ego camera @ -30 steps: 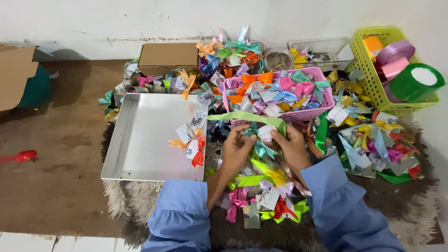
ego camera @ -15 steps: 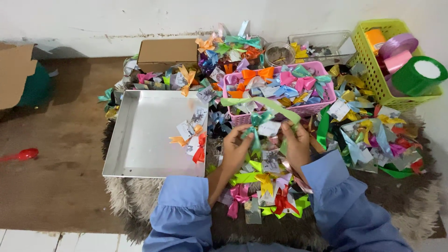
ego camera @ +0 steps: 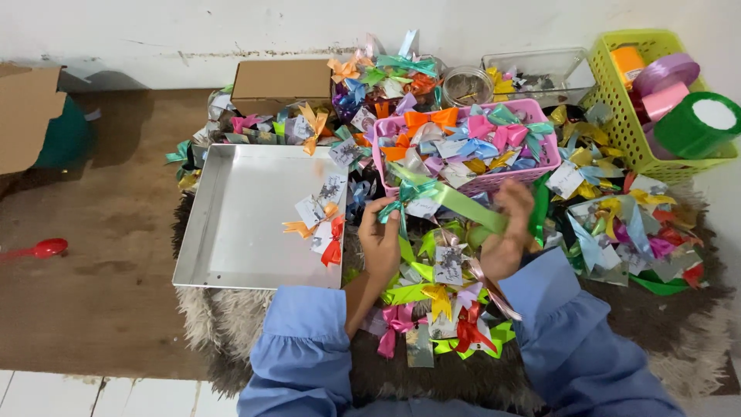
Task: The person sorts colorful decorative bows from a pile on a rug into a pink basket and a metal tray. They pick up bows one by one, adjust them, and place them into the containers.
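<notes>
My left hand (ego camera: 380, 245) pinches a small teal ribbon bow (ego camera: 401, 196) with a paper tag. My right hand (ego camera: 509, 232) grips the other end of a light green ribbon strip (ego camera: 455, 201) that runs between both hands. Both hands hover above a heap of finished coloured bows with tags (ego camera: 440, 309) lying on a shaggy rug. Blue sleeves cover both forearms.
A metal tray (ego camera: 231, 224) at the left holds a few bows (ego camera: 324, 224). Behind are a pink basket (ego camera: 494, 182) full of bows, a cardboard box (ego camera: 282, 81), a clear container (ego camera: 540, 69) and a yellow-green basket (ego camera: 617, 116) with ribbon rolls. A red spoon (ego camera: 38, 249) lies on the floor.
The hands have lifted and moved apart, pulling the green ribbon strip taut between them; the teal bow is now held up at the left hand.
</notes>
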